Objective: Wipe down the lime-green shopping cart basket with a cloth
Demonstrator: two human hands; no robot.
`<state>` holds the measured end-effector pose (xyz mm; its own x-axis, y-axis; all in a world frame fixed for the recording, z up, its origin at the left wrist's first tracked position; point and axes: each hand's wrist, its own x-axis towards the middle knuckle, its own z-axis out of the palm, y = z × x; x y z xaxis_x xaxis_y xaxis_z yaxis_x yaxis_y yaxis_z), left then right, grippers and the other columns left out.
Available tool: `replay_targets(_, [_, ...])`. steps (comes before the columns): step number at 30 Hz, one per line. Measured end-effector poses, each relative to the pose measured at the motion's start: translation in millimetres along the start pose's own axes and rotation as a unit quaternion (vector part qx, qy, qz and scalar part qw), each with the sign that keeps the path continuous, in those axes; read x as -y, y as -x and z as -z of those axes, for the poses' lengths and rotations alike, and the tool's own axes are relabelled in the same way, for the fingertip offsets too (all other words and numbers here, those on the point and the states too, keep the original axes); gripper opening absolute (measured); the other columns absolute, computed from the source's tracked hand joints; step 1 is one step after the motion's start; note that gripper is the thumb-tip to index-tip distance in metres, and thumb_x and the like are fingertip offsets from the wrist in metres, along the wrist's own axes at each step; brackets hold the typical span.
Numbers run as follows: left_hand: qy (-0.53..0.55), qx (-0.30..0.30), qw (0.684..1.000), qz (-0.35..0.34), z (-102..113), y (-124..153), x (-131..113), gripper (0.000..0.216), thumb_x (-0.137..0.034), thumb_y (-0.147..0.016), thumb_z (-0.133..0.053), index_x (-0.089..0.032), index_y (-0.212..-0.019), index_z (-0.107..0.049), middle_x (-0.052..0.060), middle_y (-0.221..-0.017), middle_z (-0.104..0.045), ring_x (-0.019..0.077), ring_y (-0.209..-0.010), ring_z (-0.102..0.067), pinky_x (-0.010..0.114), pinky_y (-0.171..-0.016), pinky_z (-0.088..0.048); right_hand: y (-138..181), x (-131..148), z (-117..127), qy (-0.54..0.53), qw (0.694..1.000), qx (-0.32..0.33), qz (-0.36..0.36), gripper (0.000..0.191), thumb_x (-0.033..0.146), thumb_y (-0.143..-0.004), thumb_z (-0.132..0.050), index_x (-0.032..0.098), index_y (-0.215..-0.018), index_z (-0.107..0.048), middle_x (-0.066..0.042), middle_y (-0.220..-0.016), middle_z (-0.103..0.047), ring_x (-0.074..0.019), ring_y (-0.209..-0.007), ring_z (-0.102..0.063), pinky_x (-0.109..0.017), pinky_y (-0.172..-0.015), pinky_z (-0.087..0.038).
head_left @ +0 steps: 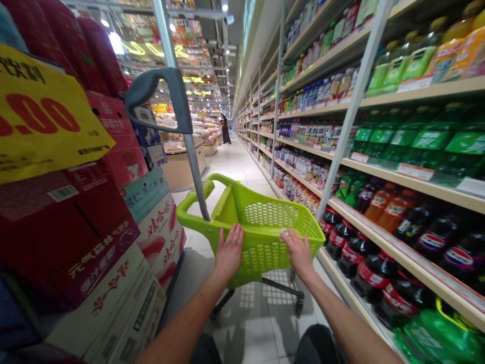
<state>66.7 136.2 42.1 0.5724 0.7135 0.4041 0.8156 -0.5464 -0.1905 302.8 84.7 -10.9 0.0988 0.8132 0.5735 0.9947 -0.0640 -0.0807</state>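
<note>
A lime-green plastic shopping cart (265,253) stands in front of me, its long side toward me and its green push handle (185,205) at the left. My left hand (229,250) lies against the near side wall, fingers stretched up to the rim. Farther right along that wall, my right hand (297,250) has its fingers bent over the rim. From the cart's left end rises a metal pole (197,177) with a grey loop-shaped grip (178,98). No goods show in the visible part of the basket. Black wheels (299,303) rest on the tiles.
Drink shelves (409,172) run along the right, close to the cart, with large cola bottles (364,255) at the bottom. Stacked drink cartons (94,227) and a yellow price sign (45,114) crowd the left. A person (225,129) stands far down the tiled aisle (246,162).
</note>
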Motion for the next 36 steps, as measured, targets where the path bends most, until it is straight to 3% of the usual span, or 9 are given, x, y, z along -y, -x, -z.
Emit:
replay_targets(3, [0.011,0.006,1.0,0.002,-1.5,-0.2,-3.7,0.056,-0.017,-0.075,-0.035,-0.01,-0.131,-0.034,0.009,-0.141,-0.029,0.0227,-0.132,-0.019,0.051,-0.107,-0.006,12.6,-45.5,0.8,0.039,0.991,-0.018,-0.131,0.047,0.003,-0.075,-0.035,0.021,-0.114,-0.055,-0.011,-0.126,-0.049,-0.0245,-0.115,-0.044,-0.051,-0.095,-0.025])
replay_targets(5, [0.019,0.012,1.0,-0.008,-3.1,-2.7,-10.6,0.057,-0.017,-0.075,-0.035,-0.009,-0.131,-0.033,0.01,-0.141,-0.029,0.0226,-0.132,-0.018,0.051,-0.107,-0.006,14.1,-49.5,0.7,0.042,0.982,-0.028,-0.182,0.046,0.004,-0.074,-0.035,0.02,-0.112,-0.056,-0.012,-0.124,-0.05,-0.0239,-0.113,-0.045,-0.05,-0.093,-0.027])
replay_targets(9, [0.026,0.029,0.999,-0.027,-4.1,-8.5,-23.3,0.057,-0.016,-0.075,-0.034,-0.009,-0.131,-0.033,0.01,-0.14,-0.03,0.0229,-0.131,-0.019,0.052,-0.106,-0.007,7.0,-24.7,-3.1,0.007,0.998,-0.009,-0.06,0.053,0.001,-0.07,-0.038,0.024,-0.114,-0.055,-0.008,-0.126,-0.05,-0.0231,-0.118,-0.039,-0.046,-0.093,-0.028])
replay_targets(11, [0.025,0.031,0.999,-0.029,-3.6,-9.0,-24.1,0.057,-0.015,-0.075,-0.034,-0.009,-0.131,-0.033,0.01,-0.14,-0.03,0.0229,-0.131,-0.02,0.052,-0.106,-0.007,8.2,-30.4,-3.9,0.01,1.0,0.003,-0.016,0.055,-0.001,-0.069,-0.039,0.025,-0.116,-0.053,-0.007,-0.128,-0.048,-0.023,-0.12,-0.038,-0.045,-0.094,-0.027])
replay_targets(17, [0.03,0.03,0.998,-0.036,-4.3,-6.9,-22.5,0.055,-0.016,-0.076,-0.034,-0.01,-0.13,-0.034,0.009,-0.141,-0.029,0.0221,-0.131,-0.021,0.052,-0.106,-0.009,22.8,-87.6,-0.9,0.061,0.977,-0.025,-0.204,0.045,0.005,-0.073,-0.035,0.017,-0.111,-0.056,-0.012,-0.121,-0.052,-0.0239,-0.109,-0.047,-0.044,-0.086,-0.034])
replay_targets(24, [0.021,0.021,1.0,-0.004,3.6,-10.3,-15.3,0.057,-0.015,-0.074,-0.034,-0.01,-0.131,-0.034,0.009,-0.141,-0.029,0.0224,-0.132,-0.019,0.052,-0.106,-0.008,10.3,-40.6,-6.4,0.003,1.0,-0.017,0.001,0.051,0.0,-0.071,-0.037,0.023,-0.113,-0.054,-0.006,-0.126,-0.049,-0.0207,-0.12,-0.038,-0.04,-0.094,-0.029])
replay_targets(30, [0.018,0.033,0.999,0.012,6.6,-7.9,-5.0,0.058,-0.015,-0.073,-0.033,-0.008,-0.131,-0.034,0.01,-0.14,-0.029,0.0223,-0.132,-0.019,0.051,-0.106,-0.006,17.0,-72.8,-9.9,0.009,0.979,-0.07,-0.189,0.045,0.004,-0.071,-0.036,0.016,-0.109,-0.057,-0.012,-0.119,-0.053,-0.023,-0.112,-0.046,-0.04,-0.086,-0.038])
replay_targets(33, [0.025,0.044,0.999,-0.003,5.9,-8.0,-10.5,0.058,-0.015,-0.074,-0.034,-0.006,-0.131,-0.033,0.012,-0.14,-0.029,0.0228,-0.132,-0.019,0.051,-0.106,-0.007,8.1,-37.3,-14.1,-0.036,0.992,-0.084,-0.091,0.05,0.0,-0.068,-0.036,0.019,-0.109,-0.057,-0.009,-0.118,-0.055,-0.0197,-0.115,-0.043,-0.038,-0.092,-0.035])
replay_targets(36, [0.02,0.041,0.999,-0.012,5.7,-7.0,-12.3,0.058,-0.016,-0.074,-0.034,-0.007,-0.131,-0.034,0.012,-0.14,-0.029,0.0231,-0.131,-0.02,0.052,-0.106,-0.006,-0.3,-4.6,-14.9,-0.062,0.996,-0.049,0.038,0.057,-0.003,-0.066,-0.036,0.022,-0.113,-0.055,-0.007,-0.125,-0.051,-0.0197,-0.12,-0.039,-0.041,-0.097,-0.03])
